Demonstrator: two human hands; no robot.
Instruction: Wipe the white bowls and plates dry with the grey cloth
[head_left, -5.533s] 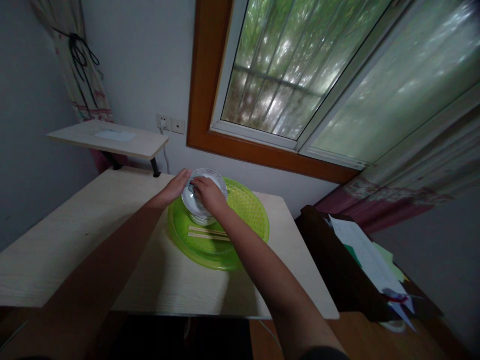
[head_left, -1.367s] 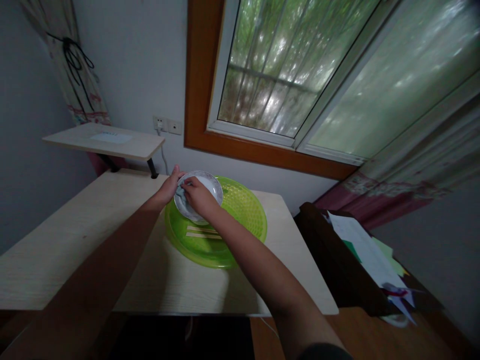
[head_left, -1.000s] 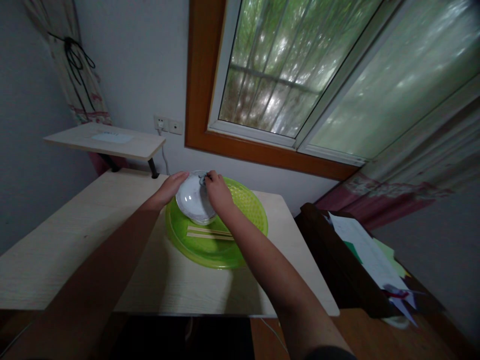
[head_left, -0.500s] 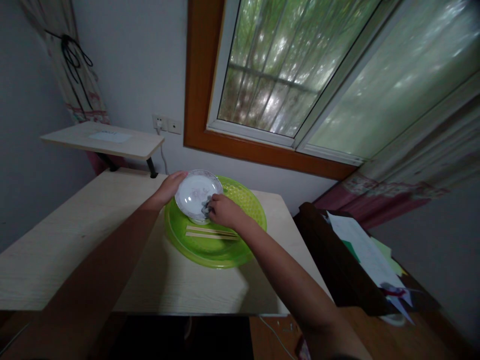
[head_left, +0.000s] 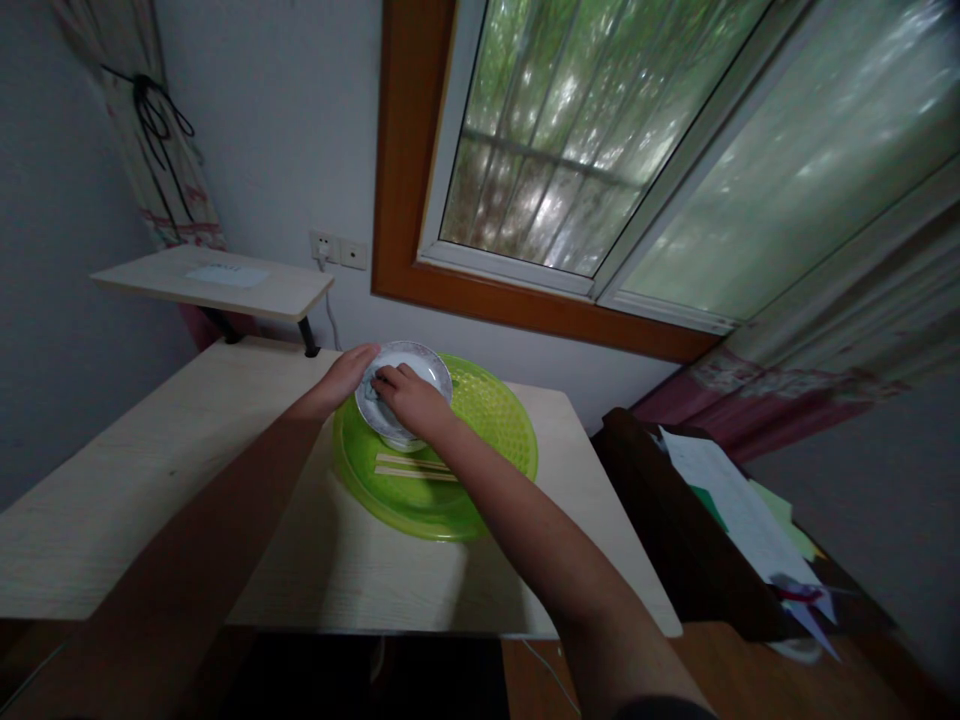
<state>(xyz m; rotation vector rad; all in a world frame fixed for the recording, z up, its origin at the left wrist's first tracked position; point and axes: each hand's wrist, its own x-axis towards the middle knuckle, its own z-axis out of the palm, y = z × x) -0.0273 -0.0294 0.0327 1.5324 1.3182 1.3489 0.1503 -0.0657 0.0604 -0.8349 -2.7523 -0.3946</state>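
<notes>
My left hand (head_left: pixel 345 376) grips the left rim of a white plate (head_left: pixel 429 364) with a patterned edge, its fingers partly hidden behind it. Over the plate's inner face, my right hand (head_left: pixel 411 400) is closed on a small crumpled greyish cloth (head_left: pixel 370 385), which touches the plate near its left side. The plate is tilted toward me above a round green tray (head_left: pixel 499 420). Part of another pale dish (head_left: pixel 403 444) shows under its lower edge. Pale wooden chopsticks (head_left: pixel 411 472) lie on the tray in front, partly covered by my right forearm.
The tray stands on a light wooden table (head_left: pixel 390 585). At the back left is a raised shelf (head_left: pixel 157 273) with a paper (head_left: pixel 229 274) on it. A dark cabinet (head_left: pixel 675 530) with papers (head_left: pixel 739 505) stands to the right, and a window is behind.
My right hand has moved left across the plate with the cloth, from its lower right part to its left side. My left hand keeps its hold on the rim.
</notes>
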